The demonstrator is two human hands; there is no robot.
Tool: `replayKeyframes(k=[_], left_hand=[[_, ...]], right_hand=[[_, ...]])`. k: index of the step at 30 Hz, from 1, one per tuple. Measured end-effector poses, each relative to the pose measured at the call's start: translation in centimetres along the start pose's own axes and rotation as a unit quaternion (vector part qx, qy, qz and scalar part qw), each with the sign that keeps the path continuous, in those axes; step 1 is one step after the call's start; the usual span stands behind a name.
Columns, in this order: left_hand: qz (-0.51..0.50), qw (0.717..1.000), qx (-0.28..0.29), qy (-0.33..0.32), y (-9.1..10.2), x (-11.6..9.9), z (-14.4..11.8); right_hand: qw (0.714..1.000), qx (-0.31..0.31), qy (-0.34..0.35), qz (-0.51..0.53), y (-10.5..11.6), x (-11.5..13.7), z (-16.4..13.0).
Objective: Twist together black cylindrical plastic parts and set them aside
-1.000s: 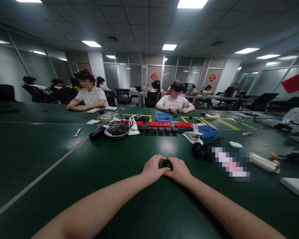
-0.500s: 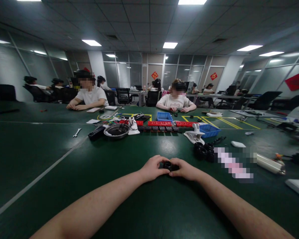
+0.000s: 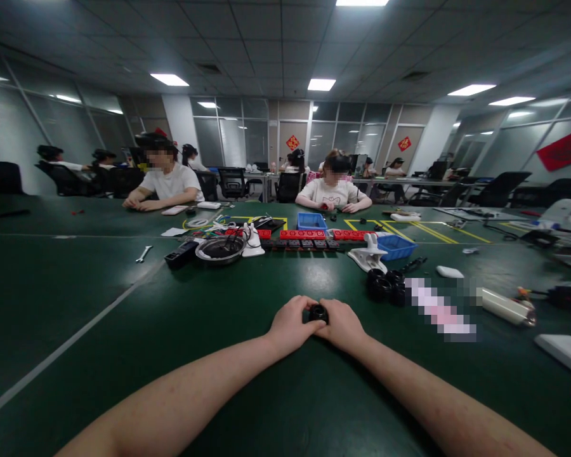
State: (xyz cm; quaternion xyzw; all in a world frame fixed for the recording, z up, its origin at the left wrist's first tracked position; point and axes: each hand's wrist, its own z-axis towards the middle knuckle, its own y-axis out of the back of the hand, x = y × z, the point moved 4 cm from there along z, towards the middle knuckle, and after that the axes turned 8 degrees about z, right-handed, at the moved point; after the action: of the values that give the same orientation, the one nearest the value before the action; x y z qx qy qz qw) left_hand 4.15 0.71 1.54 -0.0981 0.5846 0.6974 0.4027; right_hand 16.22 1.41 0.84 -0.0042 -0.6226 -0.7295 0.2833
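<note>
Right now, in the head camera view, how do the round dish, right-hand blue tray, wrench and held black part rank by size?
1. Round dish
2. Right-hand blue tray
Unsure, both smaller: wrench and held black part; similar length, but the part is nearer and partly covered.

On the green surface (image 3: 285, 406), a wrench (image 3: 143, 254) lies left of the dish (image 3: 220, 261); two blue trays (image 3: 400, 250) sit to its right.
</note>
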Motion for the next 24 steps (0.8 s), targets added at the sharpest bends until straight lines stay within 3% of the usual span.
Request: replayKeyframes(k=[3, 7, 13, 24], left_hand=[[-0.002, 1.0, 0.004, -0.007, 0.1, 0.0, 0.1], [-0.009, 0.998, 0.038, -0.043, 0.6, -0.1, 0.4], [-0.027, 0.995, 0.063, -0.07, 0.9, -0.1, 0.6], [-0.065, 0.992, 0.088, -0.057, 0.7, 0.2, 0.7]], right_hand=[[1.0, 0.005, 0.0, -0.015, 0.1, 0.2, -0.1], [0.994, 0.046, 0.052, 0.086, 0.4, -0.3, 0.2], [0.94, 0.175, 0.106, 0.274, 1.2, -1.2, 0.4], [0.917, 0.203, 0.104, 0.326, 1.4, -1.3, 0.4]])
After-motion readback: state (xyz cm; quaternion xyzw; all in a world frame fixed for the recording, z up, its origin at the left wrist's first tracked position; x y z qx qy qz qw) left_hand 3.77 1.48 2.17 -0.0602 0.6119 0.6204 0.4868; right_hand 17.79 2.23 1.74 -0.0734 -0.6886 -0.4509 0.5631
